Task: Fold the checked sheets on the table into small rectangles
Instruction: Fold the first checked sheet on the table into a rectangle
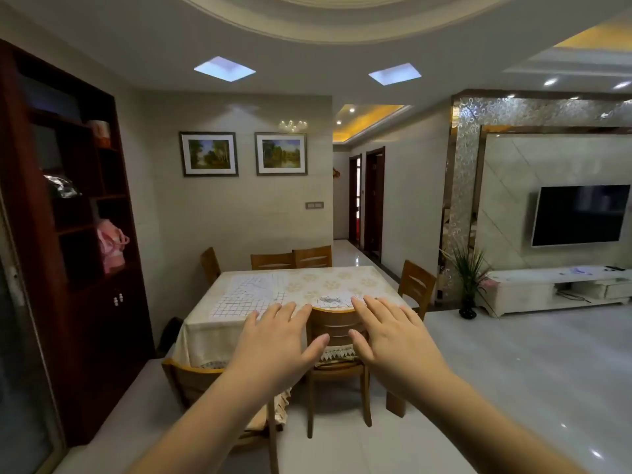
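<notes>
Both hands, left hand (273, 350) and right hand (393, 343), hover with fingers spread, short of the checked sheets (246, 295); no writing is legible.

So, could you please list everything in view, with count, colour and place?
checked sheet: one, white with dark grid, table's left part
small cloth: one, pale, table's near edge
table: one, cream floral cover, room centre
chairs: six, wooden, round the table
paintings: two, landscapes, back wall
television: one, black, right wall
plant: one, green, beside the TV stand
cabinet: one, dark wood, left
left hand: open, in the air
right hand: open, in the air
</notes>
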